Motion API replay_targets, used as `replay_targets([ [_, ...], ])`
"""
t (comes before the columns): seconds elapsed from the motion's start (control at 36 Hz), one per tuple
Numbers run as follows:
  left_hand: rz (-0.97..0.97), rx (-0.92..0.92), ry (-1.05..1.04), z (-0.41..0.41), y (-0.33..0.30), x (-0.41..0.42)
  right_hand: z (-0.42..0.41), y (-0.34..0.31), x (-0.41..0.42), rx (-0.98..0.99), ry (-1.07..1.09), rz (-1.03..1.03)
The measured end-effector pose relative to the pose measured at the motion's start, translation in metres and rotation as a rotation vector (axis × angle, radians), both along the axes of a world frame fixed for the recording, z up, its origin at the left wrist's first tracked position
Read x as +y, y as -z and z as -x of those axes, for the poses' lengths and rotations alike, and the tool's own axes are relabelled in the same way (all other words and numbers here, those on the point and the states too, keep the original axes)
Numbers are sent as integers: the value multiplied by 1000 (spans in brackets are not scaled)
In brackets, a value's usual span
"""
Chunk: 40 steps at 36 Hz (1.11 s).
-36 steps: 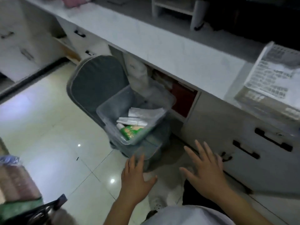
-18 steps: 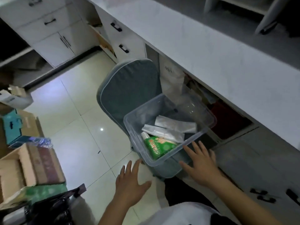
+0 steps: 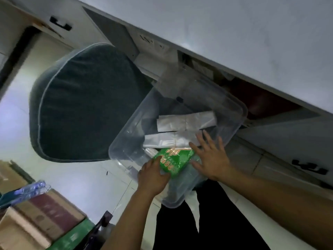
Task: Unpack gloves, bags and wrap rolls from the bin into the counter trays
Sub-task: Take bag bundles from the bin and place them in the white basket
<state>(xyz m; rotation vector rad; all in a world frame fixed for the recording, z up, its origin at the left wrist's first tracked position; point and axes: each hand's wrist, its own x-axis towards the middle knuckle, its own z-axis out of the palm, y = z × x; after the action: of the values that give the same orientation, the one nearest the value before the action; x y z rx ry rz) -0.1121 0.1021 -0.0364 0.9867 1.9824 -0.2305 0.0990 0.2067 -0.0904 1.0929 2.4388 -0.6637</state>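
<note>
A clear plastic bin sits on a dark green chair below the counter. Inside lie a green packet and two pale, flat plastic packs, one behind the other. My left hand reaches over the bin's near rim, its fingertips on the left edge of the green packet. My right hand is inside the bin with fingers spread, lying at the packet's right side and over the nearer pale pack. Neither hand has closed round anything.
The white counter runs diagonally above the bin, with drawers and black handles beneath it. Cardboard boxes and a green box stand on the tiled floor at lower left. My dark trousers show at the bottom.
I have leaned in closer to the bin. Both hands moved forward from outside the bin into it, coming to either side of the green packet.
</note>
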Motion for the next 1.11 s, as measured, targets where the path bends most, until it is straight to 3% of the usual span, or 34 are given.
replay_targets([
  [0.17,-29,-76,89,22,75,47,-1,26,-8,127,5,-137],
  [0.39,-147,-66,422,42,158,119,-2,46,-16,282,67,-396],
  [0.5,-205,14,572,39,189,169,-1,46,-15,251,58,-393],
  [0.58,-128,53,634,34,208,198,-1,46,-16,206,59,-389],
  [0.75,-29,115,644,33,228,229,-3,46,-16,162,55,-377],
  [1.11,48,-54,726,37,210,249,-10,43,-19,91,64,-293],
])
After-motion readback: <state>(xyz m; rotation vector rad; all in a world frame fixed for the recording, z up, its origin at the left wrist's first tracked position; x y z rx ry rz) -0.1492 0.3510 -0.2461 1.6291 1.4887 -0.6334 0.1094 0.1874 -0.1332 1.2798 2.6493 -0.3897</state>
